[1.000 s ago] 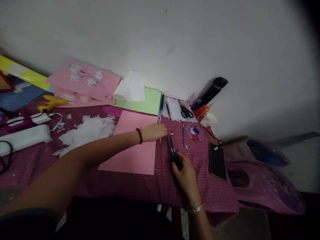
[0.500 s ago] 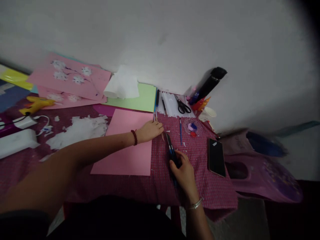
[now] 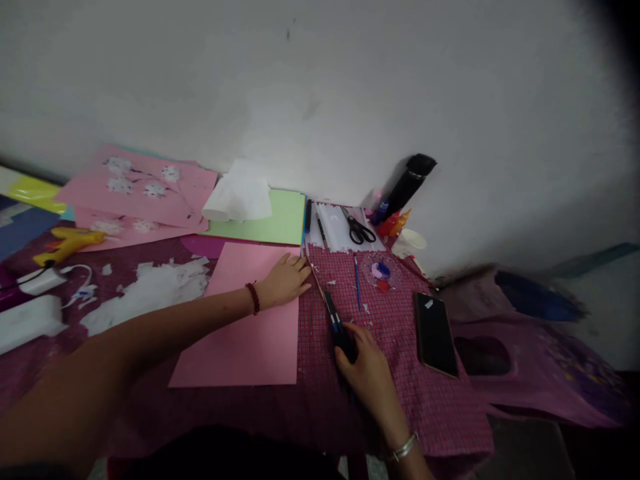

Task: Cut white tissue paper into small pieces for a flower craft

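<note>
My left hand [image 3: 285, 281] lies on a pink sheet of paper [image 3: 245, 347] near its upper right edge, fingers spread and holding nothing. Close to its fingertips a thin brown stick [image 3: 317, 277], pencil or brush, slants across the tablecloth towards the knife tip. In my right hand [image 3: 369, 363] is a black and blue utility knife [image 3: 337, 325], pointing away from me, just right of the sheet. A slim blue paintbrush [image 3: 357, 283] and a clear dish of paint [image 3: 381, 271] lie beyond it.
Black scissors [image 3: 359, 229], a phone [image 3: 435, 332] and a tall black bottle [image 3: 407, 187] are on the right. To the left are torn white paper [image 3: 150, 290], a yellow glue gun [image 3: 67, 243], a white power strip [image 3: 30, 323] and pink flower pictures [image 3: 143, 187].
My left hand has moved off the thin stick onto the pink sheet, its fingers spreading. The stick now slants beside the sheet. My right hand keeps the knife. The view has shifted.
</note>
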Tool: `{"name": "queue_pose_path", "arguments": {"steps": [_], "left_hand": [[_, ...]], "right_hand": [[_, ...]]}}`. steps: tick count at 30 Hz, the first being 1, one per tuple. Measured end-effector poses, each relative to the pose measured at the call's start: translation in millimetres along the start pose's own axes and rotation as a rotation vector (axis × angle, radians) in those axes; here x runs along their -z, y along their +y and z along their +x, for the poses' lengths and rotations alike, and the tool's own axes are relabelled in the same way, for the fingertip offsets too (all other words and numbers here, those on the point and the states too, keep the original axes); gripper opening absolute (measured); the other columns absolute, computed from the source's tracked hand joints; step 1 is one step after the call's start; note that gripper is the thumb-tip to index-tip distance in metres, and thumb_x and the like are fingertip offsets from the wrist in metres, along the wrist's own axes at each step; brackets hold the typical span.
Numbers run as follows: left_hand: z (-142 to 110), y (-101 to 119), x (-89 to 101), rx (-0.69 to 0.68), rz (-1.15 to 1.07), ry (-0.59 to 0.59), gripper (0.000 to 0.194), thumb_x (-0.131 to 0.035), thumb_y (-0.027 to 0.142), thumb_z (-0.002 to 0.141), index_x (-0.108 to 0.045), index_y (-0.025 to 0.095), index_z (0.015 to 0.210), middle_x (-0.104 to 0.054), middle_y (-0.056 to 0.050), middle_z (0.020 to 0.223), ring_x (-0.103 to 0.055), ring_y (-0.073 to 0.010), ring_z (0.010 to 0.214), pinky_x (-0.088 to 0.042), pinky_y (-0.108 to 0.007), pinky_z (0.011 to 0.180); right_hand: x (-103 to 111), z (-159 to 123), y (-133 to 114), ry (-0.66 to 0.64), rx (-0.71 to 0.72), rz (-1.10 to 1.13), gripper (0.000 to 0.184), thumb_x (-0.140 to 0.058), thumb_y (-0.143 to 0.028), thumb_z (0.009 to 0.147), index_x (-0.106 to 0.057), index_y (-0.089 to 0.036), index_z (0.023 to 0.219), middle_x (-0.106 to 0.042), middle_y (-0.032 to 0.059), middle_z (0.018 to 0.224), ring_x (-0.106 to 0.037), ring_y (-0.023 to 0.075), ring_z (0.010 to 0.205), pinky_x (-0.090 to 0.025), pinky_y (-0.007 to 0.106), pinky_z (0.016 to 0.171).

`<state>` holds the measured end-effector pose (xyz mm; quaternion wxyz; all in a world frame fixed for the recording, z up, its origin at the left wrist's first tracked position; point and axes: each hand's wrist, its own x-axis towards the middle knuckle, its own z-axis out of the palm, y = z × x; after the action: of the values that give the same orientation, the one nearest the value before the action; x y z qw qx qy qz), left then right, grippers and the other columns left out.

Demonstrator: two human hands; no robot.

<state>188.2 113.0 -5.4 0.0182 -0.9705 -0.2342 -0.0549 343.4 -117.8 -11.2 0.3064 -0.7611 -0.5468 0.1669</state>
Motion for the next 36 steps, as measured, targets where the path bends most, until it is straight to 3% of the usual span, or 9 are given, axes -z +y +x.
{"name": "queue_pose_path", "arguments": {"steps": [4, 10, 13, 17, 20, 23, 30, 36], "left_hand": [[8.7, -7.0, 7.8, 0.017, 0.009, -0.008, 0.035, -0.054, 0.039, 0.098, -0.063, 0.012, 0.118, -0.065, -0.018, 0.123, -0.058, -0.0325, 0.117, -0.040, -0.050, 0.104], [38.4, -18.0, 21.0, 0.014, 0.010, -0.014, 0.024, -0.049, 0.026, 0.099, -0.068, 0.014, 0.089, -0.071, -0.012, 0.095, -0.065, -0.0249, 0.094, -0.049, -0.040, 0.087], [60.6, -18.7, 19.2, -0.017, 0.024, 0.010, 0.018, -0.051, 0.020, 0.097, -0.068, 0.013, 0.098, -0.070, -0.013, 0.101, -0.065, -0.0258, 0.097, -0.050, -0.039, 0.082], [88.3, -16.4, 6.8, -0.121, 0.039, 0.035, 0.026, -0.046, 0.014, 0.099, -0.064, 0.016, 0.117, -0.064, -0.013, 0.127, -0.061, -0.0251, 0.111, -0.050, -0.040, 0.088], [101.0, -19.7, -0.4, -0.144, 0.046, 0.034, 0.028, -0.044, 0.014, 0.099, -0.064, 0.018, 0.119, -0.062, -0.011, 0.132, -0.060, -0.0240, 0.115, -0.050, -0.040, 0.091], [107.5, -33.0, 0.6, -0.081, 0.054, 0.041, 0.027, -0.043, 0.017, 0.100, -0.064, 0.015, 0.117, -0.064, -0.013, 0.124, -0.060, -0.0255, 0.112, -0.049, -0.040, 0.091], [118.0, -77.8, 5.3, 0.223, 0.086, 0.014, 0.024, -0.049, 0.019, 0.094, -0.065, 0.010, 0.110, -0.067, -0.019, 0.112, -0.062, -0.0307, 0.108, -0.048, -0.044, 0.091], [123.4, -75.5, 1.5, 0.232, 0.021, -0.039, 0.036, -0.052, 0.024, 0.093, -0.061, 0.016, 0.127, -0.068, -0.014, 0.119, -0.061, -0.0299, 0.117, -0.047, -0.043, 0.100]], "right_hand": [[9.2, 12.4, -3.5, -0.073, 0.054, -0.116, 0.038, -0.057, -0.022, 0.084, -0.064, -0.019, 0.122, -0.071, 0.0120, 0.112, -0.072, 0.0284, 0.097, -0.058, 0.046, 0.086], [15.0, 38.8, -3.1, -0.083, 0.093, -0.223, 0.039, -0.056, -0.021, 0.086, -0.063, -0.020, 0.124, -0.070, 0.0115, 0.111, -0.072, 0.0285, 0.094, -0.059, 0.044, 0.083], [8.3, 46.4, 1.1, -0.077, 0.107, -0.203, 0.038, -0.056, -0.020, 0.086, -0.062, -0.018, 0.124, -0.070, 0.0122, 0.110, -0.072, 0.0289, 0.095, -0.060, 0.045, 0.084], [-3.1, 48.4, 7.9, -0.072, 0.129, -0.139, 0.039, -0.056, -0.017, 0.084, -0.062, -0.019, 0.123, -0.069, 0.0114, 0.110, -0.072, 0.0282, 0.096, -0.060, 0.045, 0.084], [-8.0, 48.2, 11.5, -0.048, 0.128, -0.113, 0.040, -0.057, -0.017, 0.083, -0.063, -0.021, 0.122, -0.069, 0.0104, 0.108, -0.072, 0.0283, 0.095, -0.060, 0.045, 0.083], [-8.5, 49.5, 13.0, -0.037, 0.133, -0.073, 0.041, -0.059, -0.016, 0.081, -0.063, -0.023, 0.122, -0.070, 0.0091, 0.108, -0.072, 0.0280, 0.097, -0.060, 0.045, 0.085], [-3.5, 52.0, 8.5, -0.117, 0.083, -0.034, 0.043, -0.058, -0.015, 0.082, -0.061, -0.020, 0.125, -0.068, 0.0105, 0.111, -0.070, 0.0288, 0.102, -0.059, 0.048, 0.088], [1.0, 53.0, 2.9, -0.160, 0.045, -0.026, 0.044, -0.060, -0.014, 0.082, -0.061, -0.017, 0.126, -0.066, 0.0120, 0.113, -0.068, 0.0286, 0.105, -0.056, 0.049, 0.094]]}}
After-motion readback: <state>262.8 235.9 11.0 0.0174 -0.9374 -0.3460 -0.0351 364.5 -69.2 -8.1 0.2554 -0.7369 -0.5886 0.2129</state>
